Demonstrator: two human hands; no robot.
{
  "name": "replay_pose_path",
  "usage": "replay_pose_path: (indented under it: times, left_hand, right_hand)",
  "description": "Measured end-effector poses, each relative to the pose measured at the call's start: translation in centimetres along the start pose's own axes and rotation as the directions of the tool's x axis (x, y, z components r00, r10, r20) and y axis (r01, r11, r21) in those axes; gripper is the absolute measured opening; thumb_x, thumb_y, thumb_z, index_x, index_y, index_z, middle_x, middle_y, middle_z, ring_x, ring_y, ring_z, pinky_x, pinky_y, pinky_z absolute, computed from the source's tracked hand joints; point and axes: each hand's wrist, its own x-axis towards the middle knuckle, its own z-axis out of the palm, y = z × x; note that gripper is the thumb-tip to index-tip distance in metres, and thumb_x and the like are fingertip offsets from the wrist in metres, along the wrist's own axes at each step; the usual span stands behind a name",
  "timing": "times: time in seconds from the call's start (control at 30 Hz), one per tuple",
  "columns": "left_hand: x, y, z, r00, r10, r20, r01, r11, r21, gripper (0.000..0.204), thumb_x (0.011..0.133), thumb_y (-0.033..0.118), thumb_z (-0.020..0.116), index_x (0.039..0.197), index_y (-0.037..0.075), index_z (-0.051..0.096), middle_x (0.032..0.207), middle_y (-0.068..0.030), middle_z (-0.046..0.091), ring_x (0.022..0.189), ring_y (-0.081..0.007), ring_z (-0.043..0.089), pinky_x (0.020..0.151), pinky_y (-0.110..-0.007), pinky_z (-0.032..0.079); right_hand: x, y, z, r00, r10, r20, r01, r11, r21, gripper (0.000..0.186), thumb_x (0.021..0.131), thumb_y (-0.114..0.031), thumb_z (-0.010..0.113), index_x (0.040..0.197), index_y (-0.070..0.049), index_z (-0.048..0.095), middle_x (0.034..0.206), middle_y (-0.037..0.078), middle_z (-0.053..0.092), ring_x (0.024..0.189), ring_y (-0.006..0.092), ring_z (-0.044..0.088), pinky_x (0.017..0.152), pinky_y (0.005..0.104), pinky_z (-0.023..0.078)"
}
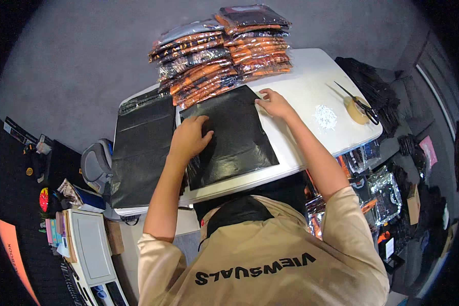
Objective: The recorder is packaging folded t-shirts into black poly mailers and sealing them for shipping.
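Rested left hand (189,136), grip spread apart, on black bag (235,145); held right hand (274,104) at its upper-right corner, couldn't tell whether pinched.

The middle of the view is bright and fairly even, with the white tabletop (307,76) palest of all. Sharp glints streak the clear wrapping of the stacked packages (201,79) on the far side, while a softer sheen lies over the black bag (234,140). Light appears to fall from above. Shade darkens the space under the table's near edge, and the left side grows dim. Fisheye distortion bends the pale strip (436,99) at right; black fills the corners, and details near the rim turn soft.
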Motion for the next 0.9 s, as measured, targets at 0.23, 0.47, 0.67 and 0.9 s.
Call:
replay_pose_path:
  times: [0.23, 0.47, 0.67, 0.9]
  left_hand:
    - [3.9, -1.8, 2.9, 0.987, 0.122, 0.104, -0.134, 0.984, 0.119, 0.035, 0.093, 0.027, 0.079, 0.122, 0.007, 0.075, 0.128, -0.0170, 0.072, 0.121, -0.0398, 0.068, 0.105, -0.050, 0.055]
    - [0.0, -1.4, 1.5, 0.995, 0.046, 0.085, -0.050, 0.998, 0.040, 0.032, 0.094, 0.023, 0.077, 0.121, 0.005, 0.075, 0.124, -0.0164, 0.073, 0.121, -0.0377, 0.067, 0.106, -0.048, 0.054]
    - [-8.5, 3.8, 1.6, 0.986, 0.165, -0.005, -0.164, 0.977, -0.134, 0.048, 0.087, 0.020, 0.084, 0.131, 0.006, 0.071, 0.139, -0.0208, 0.065, 0.133, -0.0414, 0.059, 0.116, -0.049, 0.047]
    - [-13.7, 4.6, 1.8, 0.976, 0.188, -0.107, -0.200, 0.973, -0.118, 0.049, 0.081, 0.012, 0.084, 0.128, 0.008, 0.072, 0.134, -0.0168, 0.065, 0.130, -0.0404, 0.060, 0.112, -0.051, 0.049]
  right_hand:
    - [4.3, 1.7, 1.7, 0.932, 0.351, 0.088, -0.358, 0.865, 0.352, 0.059, 0.088, -0.027, 0.090, 0.134, 0.001, 0.065, 0.092, 0.017, 0.080, 0.078, 0.0220, 0.077, 0.069, 0.0337, 0.061]
    - [-1.3, -3.2, 0.8, 0.984, 0.104, 0.144, -0.098, 0.994, -0.048, 0.074, 0.087, -0.052, 0.085, 0.137, -0.001, 0.063, 0.111, 0.028, 0.078, 0.107, 0.0452, 0.075, 0.099, 0.0474, 0.057]
    - [-12.8, -6.5, -2.3, 0.967, 0.101, 0.235, -0.052, 0.978, -0.204, 0.083, 0.089, -0.053, 0.085, 0.150, -0.007, 0.054, 0.080, 0.017, 0.073, 0.079, 0.0324, 0.074, 0.078, 0.0427, 0.058]
    - [-15.7, -5.8, -3.8, 0.941, 0.073, 0.330, -0.069, 0.997, -0.023, 0.076, 0.092, -0.024, 0.085, 0.158, -0.011, 0.048, 0.072, 0.009, 0.067, 0.065, 0.0207, 0.064, 0.065, 0.0370, 0.051]
